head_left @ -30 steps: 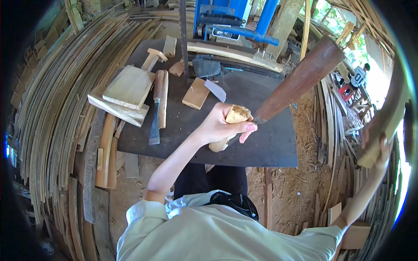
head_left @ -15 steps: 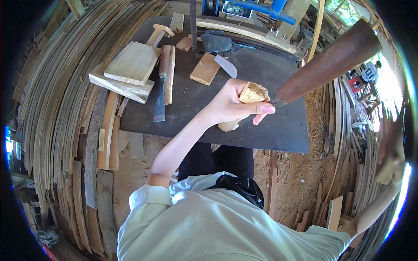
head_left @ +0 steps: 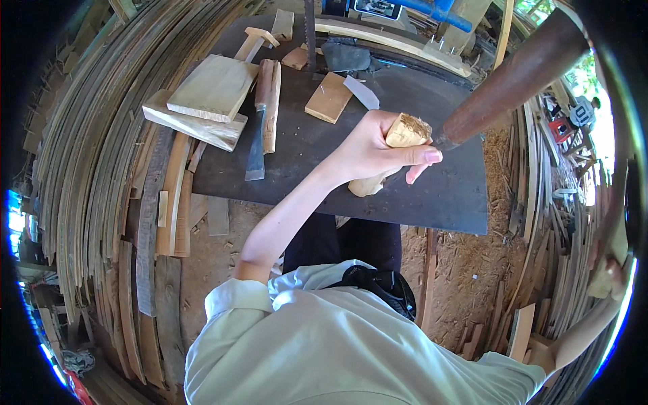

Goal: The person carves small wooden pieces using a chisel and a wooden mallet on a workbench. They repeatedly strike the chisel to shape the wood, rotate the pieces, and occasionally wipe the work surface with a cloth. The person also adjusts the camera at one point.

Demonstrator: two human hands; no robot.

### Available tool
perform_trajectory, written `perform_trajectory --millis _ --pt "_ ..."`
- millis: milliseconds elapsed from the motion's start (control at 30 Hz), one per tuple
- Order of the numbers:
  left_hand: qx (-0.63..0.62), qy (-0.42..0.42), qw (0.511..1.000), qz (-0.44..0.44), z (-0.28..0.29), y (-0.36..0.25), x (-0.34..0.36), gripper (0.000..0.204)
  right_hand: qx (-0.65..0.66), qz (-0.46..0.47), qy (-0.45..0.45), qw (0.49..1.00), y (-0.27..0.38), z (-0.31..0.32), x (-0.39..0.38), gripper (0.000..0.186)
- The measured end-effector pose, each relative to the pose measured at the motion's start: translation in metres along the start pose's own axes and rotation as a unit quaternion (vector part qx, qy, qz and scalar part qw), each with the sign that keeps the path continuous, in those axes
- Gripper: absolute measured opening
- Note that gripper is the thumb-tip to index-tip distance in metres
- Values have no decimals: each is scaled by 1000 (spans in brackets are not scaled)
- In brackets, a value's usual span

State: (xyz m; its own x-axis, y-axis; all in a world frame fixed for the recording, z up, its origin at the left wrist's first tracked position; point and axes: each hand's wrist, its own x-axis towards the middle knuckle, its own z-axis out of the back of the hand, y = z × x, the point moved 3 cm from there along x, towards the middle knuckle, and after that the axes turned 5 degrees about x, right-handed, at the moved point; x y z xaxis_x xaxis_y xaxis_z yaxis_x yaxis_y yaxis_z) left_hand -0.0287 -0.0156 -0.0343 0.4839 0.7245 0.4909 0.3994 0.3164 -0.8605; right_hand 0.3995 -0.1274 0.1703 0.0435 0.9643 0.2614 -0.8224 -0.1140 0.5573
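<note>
My left hand [head_left: 378,145] is closed round a pale, roughly carved piece of wood [head_left: 407,131] above the dark tabletop. Its rough end shows over the thumb, and its lower part [head_left: 366,185] pokes out under the palm. Close to the thumb is the narrow end of a tool with a thick brown wooden handle [head_left: 516,74], which slants up to the right. Whether my left fingers also grip that tool is hidden. At the far right rim my right hand [head_left: 613,278] is raised, fingers wrapped round something pale that I cannot make out.
On the dark table [head_left: 297,175] lie a chisel [head_left: 259,125], stacked boards [head_left: 212,88], a small wood block [head_left: 329,98] and a dark stone [head_left: 345,57]. An upright saw blade [head_left: 310,34] stands behind. Long strips of wood [head_left: 88,148] pile up on the left.
The whole view has shifted slightly, so the table sits a little higher and further right. Both hands keep their grip, and the brown handle still slants beside my left thumb.
</note>
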Motion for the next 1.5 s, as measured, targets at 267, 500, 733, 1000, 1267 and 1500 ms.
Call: perform_trajectory --millis 267,500,733,1000,1267,1500 --pt "19 9 1000 2 -2 2 4 18 6 -6 0 1000 1 -6 2 71" --pt "38 17 999 9 -8 -2 1 21 15 -6 3 1000 4 -11 4 69" --pt "38 32 998 35 -10 -5 2 18 15 -11 7 1000 5 -10 2 67" --pt "47 47 997 37 -10 -1 2 16 16 -15 9 1000 5 -9 1 65" --pt "34 40 998 29 -11 -2 2 18 23 -22 5 999 6 -13 -1 63" --pt "45 51 997 39 -13 -4 2 17 26 -22 5 999 7 -16 -8 62"
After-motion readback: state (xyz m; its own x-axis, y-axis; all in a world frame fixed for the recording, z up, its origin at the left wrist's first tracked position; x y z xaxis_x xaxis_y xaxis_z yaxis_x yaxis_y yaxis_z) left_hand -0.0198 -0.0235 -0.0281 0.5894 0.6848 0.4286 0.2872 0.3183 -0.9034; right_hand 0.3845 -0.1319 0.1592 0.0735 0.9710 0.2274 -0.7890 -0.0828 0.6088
